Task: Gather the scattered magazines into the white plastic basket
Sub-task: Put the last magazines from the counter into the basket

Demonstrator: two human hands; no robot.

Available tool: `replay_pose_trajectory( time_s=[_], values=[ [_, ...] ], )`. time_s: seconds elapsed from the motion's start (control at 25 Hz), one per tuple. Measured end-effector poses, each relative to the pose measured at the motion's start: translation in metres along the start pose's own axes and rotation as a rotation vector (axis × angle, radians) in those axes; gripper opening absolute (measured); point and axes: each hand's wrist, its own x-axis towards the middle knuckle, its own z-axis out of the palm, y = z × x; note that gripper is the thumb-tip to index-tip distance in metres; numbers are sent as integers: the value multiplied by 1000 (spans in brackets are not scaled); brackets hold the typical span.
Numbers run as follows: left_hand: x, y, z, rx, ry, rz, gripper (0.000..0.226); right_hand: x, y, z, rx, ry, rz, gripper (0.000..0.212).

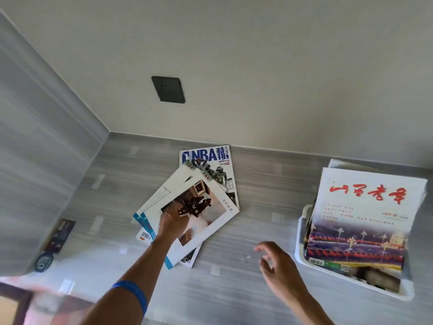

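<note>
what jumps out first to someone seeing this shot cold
The fanned pile of magazines on the grey floor in the middle, with the left hand pressing on the top one and an NBA magazine peeking out behind. At right, the white basket already holds magazines, a red-titled one on top. The right hand hovers open between pile and basket.

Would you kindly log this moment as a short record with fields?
surface: grey wood-grain floor
loose pile: fanned magazines, NBA magazine at the bottom
left hand: on the top magazine of the pile; its grip is hidden
right hand: open, above the floor, holding nothing
white plastic basket: already holds magazines, red-titled magazine in front
wall: dark socket
</note>
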Motion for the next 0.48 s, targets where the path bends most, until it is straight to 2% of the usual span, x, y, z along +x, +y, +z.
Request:
replay_pose_trajectory(
  time_s=[0.08,0.16,0.28,0.36,0.48],
  values=[
    [28,-15,-13,164,-63,-5,58,-1,0,7,-32,-23,37,31],
    [50,-31,-19,319,-110,-14,82,-2,0,11,-45,-24,77,38],
    [67,-51,-20,431,-113,-15,104,-6,1,19,-47,-13,142,40],
    [63,-61,-16,500,-72,-7,96,-11,1,24,-47,-24,190,37],
    [31,-65,-5,246,-14,29,67,-15,-5,27,-32,-62,206,38]
  ],
)
